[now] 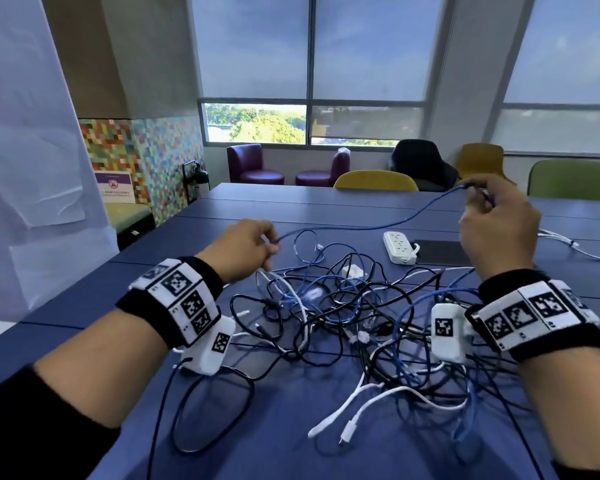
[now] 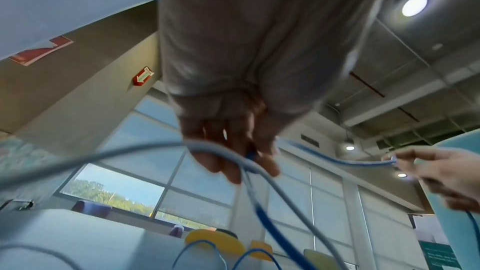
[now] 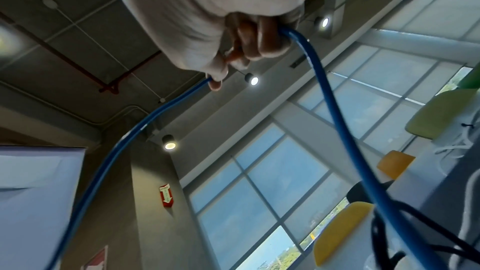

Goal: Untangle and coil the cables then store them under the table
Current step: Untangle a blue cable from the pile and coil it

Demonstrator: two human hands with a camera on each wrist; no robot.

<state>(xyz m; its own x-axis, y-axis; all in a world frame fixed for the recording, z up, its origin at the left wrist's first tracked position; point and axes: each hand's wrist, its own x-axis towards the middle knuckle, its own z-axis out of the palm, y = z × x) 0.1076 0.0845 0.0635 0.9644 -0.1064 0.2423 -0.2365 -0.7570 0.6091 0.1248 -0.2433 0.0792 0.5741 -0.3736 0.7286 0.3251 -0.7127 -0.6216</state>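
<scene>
So a blue cable (image 1: 371, 226) is held up off the blue worktop (image 1: 257, 206) between both hands, stretched in a shallow sag from one to the other. The left hand (image 1: 243, 249) is clenched around it low, just above the left edge of the pile, and a pale grey-white cable (image 2: 226, 151) is caught in the same fingers (image 2: 233, 169), as seen in the left wrist view. The right hand (image 1: 497, 223) is raised higher and further back, with the blue cable pinched at the fingertips (image 3: 215, 85); in the right wrist view the cable is seen looping through that fist and dropping back down toward the worktop.

The rest of the cables are left in one big tangle (image 1: 354, 320) on the worktop between the two wrists: black, blue and white leads all crossed over each other. A white cable with a small plug end (image 1: 347, 429) is sprawled out at the near side of the heap, and a black loop (image 1: 215, 410) is spread out near the left forearm.

A white power strip (image 1: 399, 247) is laid just beyond the pile, beside a dark flat pad (image 1: 440, 252). More white cable (image 1: 568, 244) is trailed off to the right edge. Yellow (image 1: 376, 180) and green chairs (image 1: 574, 178) are parked at the far side of the worktop.
</scene>
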